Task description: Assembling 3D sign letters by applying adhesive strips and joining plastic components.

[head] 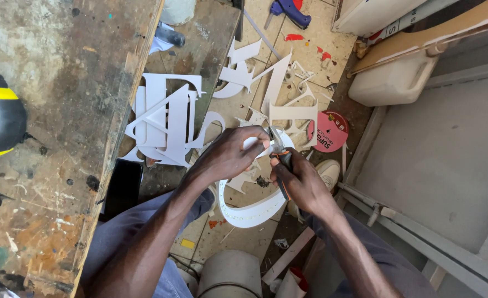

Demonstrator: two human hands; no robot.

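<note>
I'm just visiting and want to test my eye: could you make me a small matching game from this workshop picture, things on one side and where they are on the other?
Things:
1. curved white strip
2. pliers
3. pink round disc
4. blue tool

Places:
A. on the floor, top of the picture
B. in the right hand
C. on the floor beside white cut-out letters
D. gripped by the left hand

Pairs: 1-D, 2-B, 3-C, 4-A
</note>
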